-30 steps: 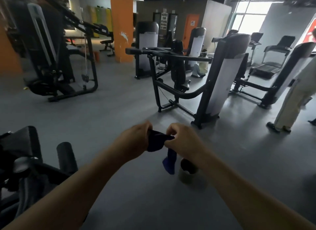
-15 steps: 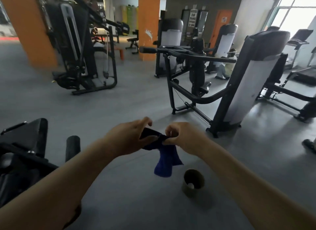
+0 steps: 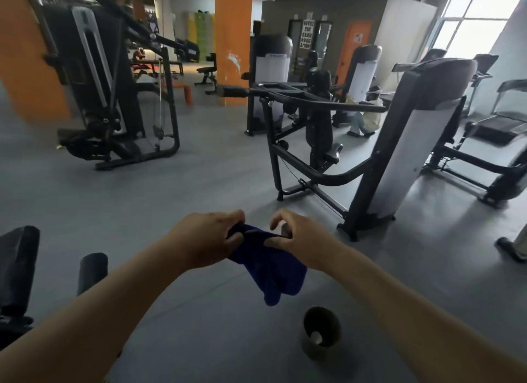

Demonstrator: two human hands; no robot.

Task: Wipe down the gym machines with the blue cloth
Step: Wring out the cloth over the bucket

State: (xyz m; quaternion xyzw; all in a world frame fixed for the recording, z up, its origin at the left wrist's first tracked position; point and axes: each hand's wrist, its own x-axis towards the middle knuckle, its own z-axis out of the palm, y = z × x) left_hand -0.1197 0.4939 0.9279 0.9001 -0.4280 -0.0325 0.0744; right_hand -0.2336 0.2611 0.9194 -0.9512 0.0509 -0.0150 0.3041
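The left hand (image 3: 208,240) grips one end of the soft dark-blue cloth (image 3: 271,271) and the right hand (image 3: 299,240) pinches the other, above the grey floor (image 3: 199,194). The person seems to be spreading it; next it needs pressing onto the black padded machine (image 3: 17,268) nearby.

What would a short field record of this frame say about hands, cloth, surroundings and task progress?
left hand: grips blue cloth
right hand: pinches the cloth's upper edge
cloth: hangs between both hands, above the floor
cup: on the floor, below the cloth
grey-panelled machine: ahead, untouched
wiping: cloth touches no machine
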